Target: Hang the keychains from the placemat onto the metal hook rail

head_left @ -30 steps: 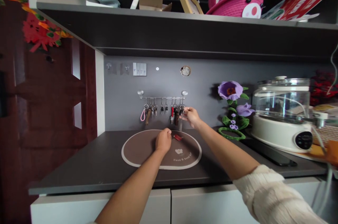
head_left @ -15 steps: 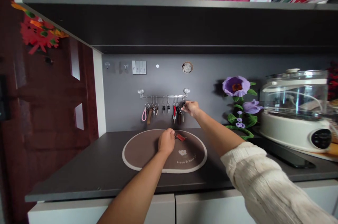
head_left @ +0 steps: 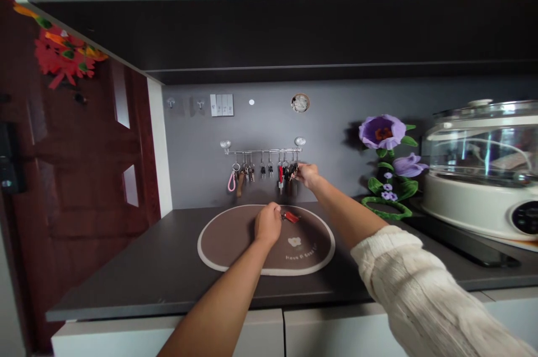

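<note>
My left hand is closed just above the brown oval mat. A red key tag sticks out to the right from its fingertips. My right hand reaches to the right end of the clear hook rail on the wall. Its fingers are pinched on a bunch of keys there; the fingertips are partly hidden. Left of it on the rail hang a red key holder, small black keys, a brown strap and a pink loop.
Purple plush flowers stand on the counter to the right, beside a glass-topped appliance and a dark flat slab. A shelf overhangs the counter. A dark red door is on the left.
The view has shifted slightly. My right hand stays at the rail's right end, and the keys at its fingers have turned a little. The left hand still grips the red key tag.
</note>
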The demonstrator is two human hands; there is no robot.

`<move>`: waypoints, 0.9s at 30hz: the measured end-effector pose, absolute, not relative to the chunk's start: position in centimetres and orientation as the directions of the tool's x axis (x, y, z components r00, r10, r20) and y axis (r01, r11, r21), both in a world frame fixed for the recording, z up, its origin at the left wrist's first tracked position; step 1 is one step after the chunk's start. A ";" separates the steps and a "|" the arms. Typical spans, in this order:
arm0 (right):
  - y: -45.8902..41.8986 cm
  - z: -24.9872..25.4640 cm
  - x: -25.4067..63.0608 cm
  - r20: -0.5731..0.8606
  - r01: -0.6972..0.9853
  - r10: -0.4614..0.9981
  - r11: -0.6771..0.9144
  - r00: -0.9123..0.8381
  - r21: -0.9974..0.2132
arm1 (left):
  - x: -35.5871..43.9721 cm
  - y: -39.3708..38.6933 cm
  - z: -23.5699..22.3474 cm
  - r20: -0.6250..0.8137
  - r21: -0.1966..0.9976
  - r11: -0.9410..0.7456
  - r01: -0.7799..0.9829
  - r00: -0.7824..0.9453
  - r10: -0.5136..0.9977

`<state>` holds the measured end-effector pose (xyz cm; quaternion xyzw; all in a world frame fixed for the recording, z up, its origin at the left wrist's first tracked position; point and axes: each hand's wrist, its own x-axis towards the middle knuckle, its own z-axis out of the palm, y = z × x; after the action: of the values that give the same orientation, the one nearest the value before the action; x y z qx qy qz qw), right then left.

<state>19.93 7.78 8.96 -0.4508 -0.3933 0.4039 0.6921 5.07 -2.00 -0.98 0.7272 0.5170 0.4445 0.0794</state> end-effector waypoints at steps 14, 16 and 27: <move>7.2 7.6 20.8 0.266 -0.141 0.903 0.328 0.339 -0.934 | 4.9 -2.1 -0.8 0.550 0.598 -0.416 0.685 0.027 0.835; 7.1 7.5 20.9 0.268 -0.140 0.904 0.328 0.334 -0.934 | 5.0 -2.1 -0.8 0.546 0.607 -0.412 0.679 0.021 0.838; 4.7 7.0 20.7 0.288 -0.078 0.882 0.339 0.373 -0.937 | 4.7 -1.9 -0.8 0.542 0.634 -0.399 0.662 -0.013 0.840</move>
<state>20.72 4.71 6.97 -0.4579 -0.4389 0.3474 0.6906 4.75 -1.93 -0.78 0.6961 0.5398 0.4636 0.0959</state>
